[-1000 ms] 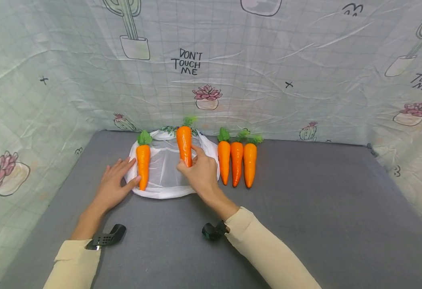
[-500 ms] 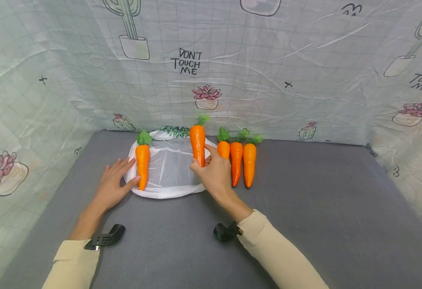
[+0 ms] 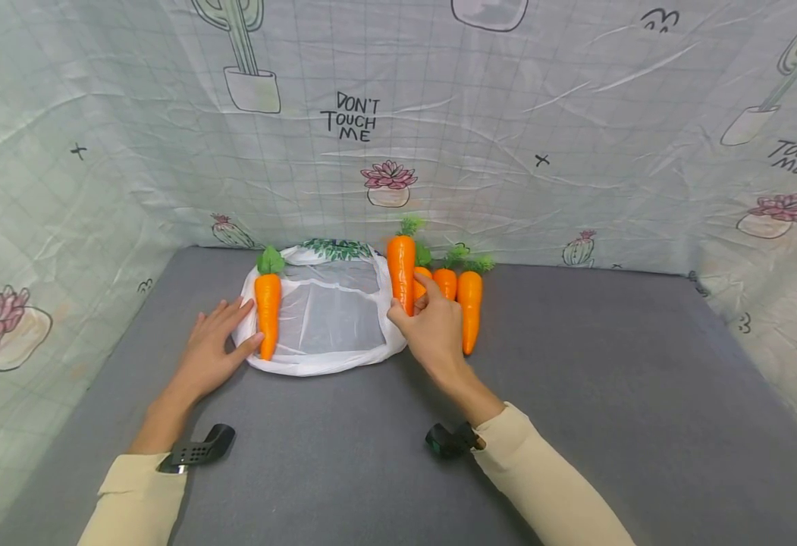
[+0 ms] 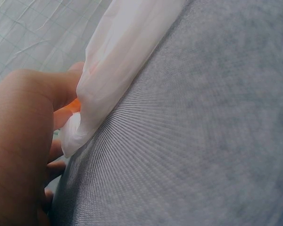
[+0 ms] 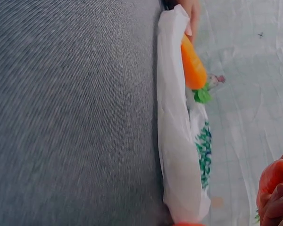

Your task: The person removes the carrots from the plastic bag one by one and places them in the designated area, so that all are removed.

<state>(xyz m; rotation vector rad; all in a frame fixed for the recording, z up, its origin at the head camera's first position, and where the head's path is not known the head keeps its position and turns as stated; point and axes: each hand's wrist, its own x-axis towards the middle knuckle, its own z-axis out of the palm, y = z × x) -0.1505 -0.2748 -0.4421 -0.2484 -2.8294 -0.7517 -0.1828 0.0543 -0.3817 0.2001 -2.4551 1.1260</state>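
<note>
My right hand (image 3: 435,326) pinches an orange carrot (image 3: 401,269) with a feathery green top by its lower end, leaves pointing away. It is held over the right edge of a white bag (image 3: 333,362) with an open mouth, overlapping the leftmost carrot of the row. My left hand (image 3: 215,347) lies with spread fingers at the bag's left edge, its thumb beside the tip of another carrot (image 3: 269,311) with broad leaves. In the right wrist view the held carrot (image 5: 272,176) shows at the right edge, with fingers around it.
Three carrots line up right of the bag; the rightmost carrot (image 3: 469,311) shows most, and my right hand partly hides the middle carrot (image 3: 446,283) and the leftmost carrot (image 3: 421,282). Grey cloth (image 3: 610,394) covers the table. A printed curtain (image 3: 473,136) stands behind.
My right hand has moved rightward with the carrot, from above the bag's opening to its right edge and the carrot row. The left hand has stayed in place.
</note>
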